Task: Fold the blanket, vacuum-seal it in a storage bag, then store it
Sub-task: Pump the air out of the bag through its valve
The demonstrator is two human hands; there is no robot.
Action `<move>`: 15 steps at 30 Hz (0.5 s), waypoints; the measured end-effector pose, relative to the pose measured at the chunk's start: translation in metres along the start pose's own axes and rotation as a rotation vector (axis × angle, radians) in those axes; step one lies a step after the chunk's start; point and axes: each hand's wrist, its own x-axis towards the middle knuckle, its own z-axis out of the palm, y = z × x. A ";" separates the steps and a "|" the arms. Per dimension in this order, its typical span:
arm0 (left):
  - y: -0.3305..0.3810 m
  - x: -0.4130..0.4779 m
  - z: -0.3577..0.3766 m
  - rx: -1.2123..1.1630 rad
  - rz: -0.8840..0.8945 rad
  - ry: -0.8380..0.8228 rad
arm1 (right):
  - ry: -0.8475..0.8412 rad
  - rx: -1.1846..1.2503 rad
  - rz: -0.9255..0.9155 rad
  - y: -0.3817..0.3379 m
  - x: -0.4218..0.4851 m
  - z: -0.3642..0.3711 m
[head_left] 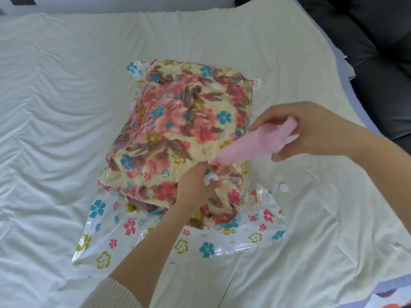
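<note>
L hand [195,185] pinches the bag valve [210,179], R hand [311,130] grips the pink pump [251,143]: keep valve still, push pump tip straight on.

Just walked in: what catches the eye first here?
The bright floral blanket, packed in a clear flower-printed storage bag, sits mid-bed on the white sheet. Over its near edge, the right hand grips a pink pump, while the left hand holds the bag's white valve.
</note>
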 end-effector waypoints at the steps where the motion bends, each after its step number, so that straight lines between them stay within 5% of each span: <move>1: 0.001 0.003 0.000 0.061 0.026 -0.006 | 0.110 0.058 0.039 0.003 -0.011 -0.006; 4: -0.002 0.007 0.009 0.251 0.127 -0.092 | 0.532 0.034 0.247 0.040 -0.047 -0.002; 7: -0.001 0.010 0.025 0.329 0.132 -0.107 | 0.755 -0.330 0.558 0.114 -0.078 0.023; 10: 0.002 0.018 0.037 0.366 0.111 -0.059 | 0.610 -0.722 0.635 0.194 -0.095 0.061; 15: -0.009 0.027 0.047 0.380 0.133 -0.051 | 0.058 -1.105 0.948 0.285 -0.107 0.104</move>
